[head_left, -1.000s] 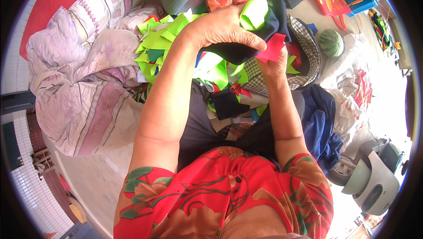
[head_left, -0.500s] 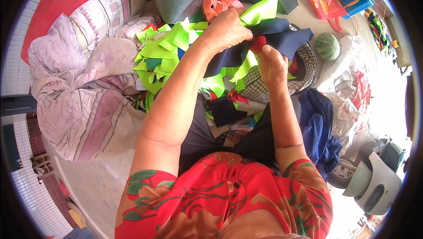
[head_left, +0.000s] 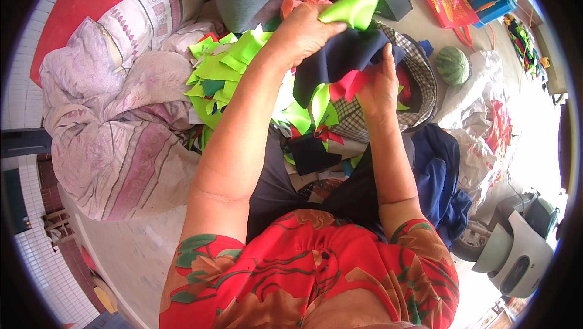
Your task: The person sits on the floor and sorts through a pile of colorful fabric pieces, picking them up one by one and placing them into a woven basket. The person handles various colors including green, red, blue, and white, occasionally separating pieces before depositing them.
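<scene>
My left hand (head_left: pixel 306 34) grips a lime-green fabric scrap (head_left: pixel 355 10) at its corner, with a dark navy fabric piece (head_left: pixel 334 62) hanging below. On the other side, my right hand (head_left: pixel 381 89) is closed on a red fabric scrap (head_left: pixel 348 85) beside the navy fabric, thumb pointing up and the other fingers mostly hidden. Underneath lies a heap of lime-green scraps (head_left: pixel 234 65), mixed with bits of other colours. A checked cloth-lined basket (head_left: pixel 352 116) stands below my right hand, partly covered by it. A black fabric piece (head_left: pixel 313 153) rests near my lap.
A pale patterned cloth bundle (head_left: pixel 121 122) fills the left. Beyond the heap stands a grey fabric bin (head_left: pixel 252 1). To the right are a watermelon (head_left: pixel 452 66), a red bag (head_left: pixel 448 2), white plastic sheeting (head_left: pixel 483 89), navy cloth (head_left: pixel 437 171) and a grey-white wheeled machine (head_left: pixel 519 256).
The navy fabric has shifted left and drooped, uncovering more of the basket. More of the red scrap shows beside my right hand. My left hand has moved slightly left and up.
</scene>
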Tool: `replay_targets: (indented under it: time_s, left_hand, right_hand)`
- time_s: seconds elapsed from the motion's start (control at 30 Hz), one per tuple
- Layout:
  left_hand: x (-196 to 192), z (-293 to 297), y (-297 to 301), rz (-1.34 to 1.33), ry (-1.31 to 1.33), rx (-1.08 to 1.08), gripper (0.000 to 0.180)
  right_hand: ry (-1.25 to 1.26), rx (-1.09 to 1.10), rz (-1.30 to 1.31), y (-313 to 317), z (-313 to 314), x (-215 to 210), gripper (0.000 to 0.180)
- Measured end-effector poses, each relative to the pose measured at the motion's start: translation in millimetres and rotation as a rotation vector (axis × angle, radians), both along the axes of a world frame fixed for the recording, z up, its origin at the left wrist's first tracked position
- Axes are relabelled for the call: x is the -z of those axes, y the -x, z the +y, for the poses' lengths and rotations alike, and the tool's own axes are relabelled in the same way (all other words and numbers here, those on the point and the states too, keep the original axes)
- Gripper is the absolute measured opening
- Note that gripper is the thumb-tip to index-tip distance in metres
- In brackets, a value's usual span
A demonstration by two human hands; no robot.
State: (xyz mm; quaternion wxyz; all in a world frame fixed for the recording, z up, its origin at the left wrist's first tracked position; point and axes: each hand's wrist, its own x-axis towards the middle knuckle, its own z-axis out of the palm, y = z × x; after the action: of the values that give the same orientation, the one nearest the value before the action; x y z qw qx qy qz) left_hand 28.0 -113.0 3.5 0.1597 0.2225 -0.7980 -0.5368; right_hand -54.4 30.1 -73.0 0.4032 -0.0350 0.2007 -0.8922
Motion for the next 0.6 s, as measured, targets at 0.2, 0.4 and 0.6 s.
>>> replay_targets:
  time_s: [0.2, 0.4, 0.6]
  left_hand:
    - [-10.3, -27.0, -19.5, 0.199, -0.300, -0.057, 0.031]
    - [-29.3, -24.2, -27.1, 0.263, -0.384, -0.071, 0.029]
    - [-19.1, -33.6, -28.7, 0.252, -0.390, -0.098, 0.032]
  right_hand:
    - [-0.039, -0.044, -0.167, -1.7, -5.1, 0.8, 0.033]
    - [0.078, -0.228, 0.044, 16.1, -2.7, 50.2, 0.028]
    - [-0.103, 0.124, -0.099, 4.2, -10.9, 16.7, 0.038]
